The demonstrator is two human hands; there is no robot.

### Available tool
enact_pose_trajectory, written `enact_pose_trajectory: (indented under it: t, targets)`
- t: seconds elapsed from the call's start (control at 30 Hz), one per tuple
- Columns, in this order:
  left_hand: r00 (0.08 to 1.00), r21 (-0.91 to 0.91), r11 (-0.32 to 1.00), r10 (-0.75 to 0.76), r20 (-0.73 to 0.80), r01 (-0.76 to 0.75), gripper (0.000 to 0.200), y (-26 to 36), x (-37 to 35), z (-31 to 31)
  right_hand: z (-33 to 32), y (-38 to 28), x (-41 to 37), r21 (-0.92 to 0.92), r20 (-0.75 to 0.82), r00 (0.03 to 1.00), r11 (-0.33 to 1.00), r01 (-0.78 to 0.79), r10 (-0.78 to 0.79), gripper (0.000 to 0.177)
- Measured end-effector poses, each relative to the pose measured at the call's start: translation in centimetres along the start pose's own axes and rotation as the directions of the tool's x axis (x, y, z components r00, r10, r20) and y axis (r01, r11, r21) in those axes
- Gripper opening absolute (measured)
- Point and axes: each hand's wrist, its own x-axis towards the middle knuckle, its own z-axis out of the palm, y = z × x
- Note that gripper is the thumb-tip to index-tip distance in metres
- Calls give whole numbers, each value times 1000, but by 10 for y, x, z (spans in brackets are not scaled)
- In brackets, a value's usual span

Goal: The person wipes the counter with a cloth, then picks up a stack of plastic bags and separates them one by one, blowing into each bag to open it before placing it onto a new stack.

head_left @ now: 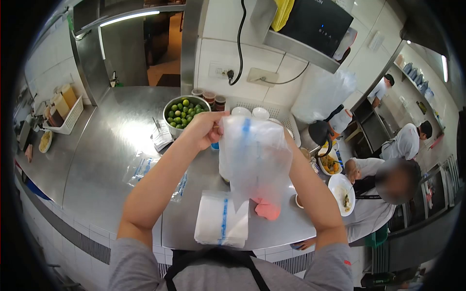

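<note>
A translucent plastic bag (257, 155) with a blue printed stripe hangs in front of me above the counter. My left hand (208, 130) is closed, pinching the bag's upper left edge. At the bag's right side my right forearm (313, 182) reaches up; the right hand itself is hidden behind the plastic, so its fingers cannot be made out. Below lies a stack of similar flat bags (211, 218) with a blue stripe, near the counter's front edge. A pink crumpled item (268, 210) lies to the right of the stack, partly behind the hanging bag.
A metal bowl of green limes (183, 112) stands beyond my left hand, near lidded sauce cups (208, 97). Plastic packaging (143, 167) lies on the steel counter (97, 194). To the right, a co-worker (374, 194) stands close by a white plate (341, 195) and a food tray (330, 162).
</note>
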Motion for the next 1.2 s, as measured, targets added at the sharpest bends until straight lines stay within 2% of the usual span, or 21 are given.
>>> enact_pose_trajectory:
  t: [0.03,0.1,0.27,0.3,0.37,0.43,0.47,0.5,0.53,0.57,0.6,0.63,0.67,0.73,0.77,0.83,0.93,1.07,1.13,1.17,1.2]
  targets:
    - [995,-119,989,-79,55,85,13,-5,9,-9,-2,14,1,8,82,993,996,86,-86,7]
    - [979,-183,962,-203,25,204,15,-5,7,-4,-6,27,3,33,122,989,996,77,-81,8]
    - [941,-205,926,-277,195,316,14,-62,38,-45,-19,63,16,88,110,993,996,36,-45,11]
    - [939,-199,926,-281,198,320,14,-71,41,-47,-22,73,18,89,94,995,995,34,-43,12]
    - [949,-191,930,-307,70,314,14,-92,42,-53,-28,89,19,94,82,995,995,41,-49,12]
    - [953,-124,946,-292,83,301,15,-112,40,-74,-33,106,13,16,-122,977,984,-177,177,19]
    - [963,-59,961,-269,19,270,15,-119,36,-81,-38,112,7,18,-125,977,985,-170,171,19]
    - [969,5,970,-241,-45,242,16,-123,30,-88,-43,118,-1,3,-229,971,998,-66,65,23]
    - [993,41,992,-118,-6,118,27,-122,26,-98,-47,121,-4,-23,-328,944,999,39,-44,28]
    - [994,43,993,-113,-3,113,27,-113,24,-85,-42,117,-8,-24,-327,944,999,45,-51,28]
    - [961,62,966,241,140,-251,37,-102,14,-60,-31,108,-18,-37,-225,885,911,411,-408,39]
    - [793,30,818,546,271,-574,47,-98,5,-43,-21,104,-26,-8,-126,697,703,711,-706,51]
    - [804,32,827,535,260,-561,47,-95,4,-37,-10,104,-29,-7,-129,710,716,698,-693,51]
    - [778,409,676,422,466,-612,62,-88,10,-30,10,105,-28,-245,-35,732,716,654,-680,80]
    - [779,415,674,422,463,-611,62,-97,16,-31,13,108,-26,-239,-33,732,717,655,-680,80]
    - [770,356,722,380,512,-593,61,-124,34,-41,15,119,-20,-251,-26,838,815,523,-546,89]
    - [779,387,703,393,488,-597,62,-150,33,-52,-5,158,-16,-270,34,910,873,407,-414,86]
    - [836,395,773,303,458,-497,60,-164,33,-60,-14,162,-16,-384,104,931,849,363,-351,79]
    - [718,618,389,514,469,-683,64,-171,35,-66,-15,149,-29,-448,122,974,865,225,-190,65]
    - [766,740,241,356,535,-628,74,-159,27,-69,-16,140,-41,-666,82,959,701,255,-272,55]
    - [789,705,373,405,462,-603,71,-166,21,-85,-19,139,-55,-838,75,935,487,248,-347,45]
